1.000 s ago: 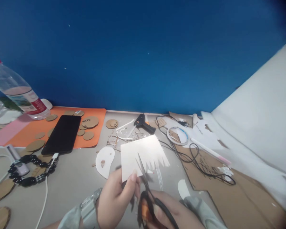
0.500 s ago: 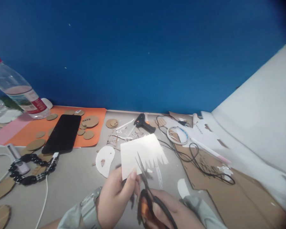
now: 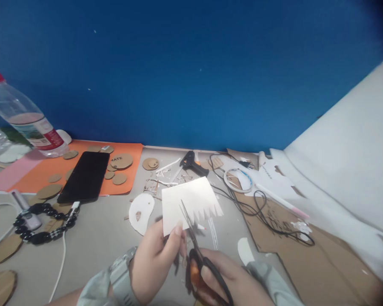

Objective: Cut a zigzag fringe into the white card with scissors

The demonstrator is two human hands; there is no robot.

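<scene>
My left hand [image 3: 158, 259] pinches the lower left corner of a white sheet of paper [image 3: 181, 195], thumb on top. Jagged, tooth-like cuts run along the sheet's lower right edge. Scissors [image 3: 194, 242] with black handles are in my right hand [image 3: 232, 280], fingers through the loops. Their blades stand slightly apart and reach up over the sheet beside my left thumb. A white rounded cutout [image 3: 142, 212] with a small brown mark lies left of the sheet. Another white curved piece [image 3: 245, 250] rests near my right wrist.
Behind the sheet lie a black glue gun [image 3: 193, 162] and scraps. A black cable [image 3: 239, 204] crosses brown cardboard [image 3: 322, 259] at the right. To the left are a phone [image 3: 84, 176], a beaded bracelet [image 3: 41, 241], cardboard discs [image 3: 121, 161] on orange paper [image 3: 134, 170], and a bottle [image 3: 28, 119].
The paper and the scissors have shifted very slightly up and left in view. The grip of both hands stays the same.
</scene>
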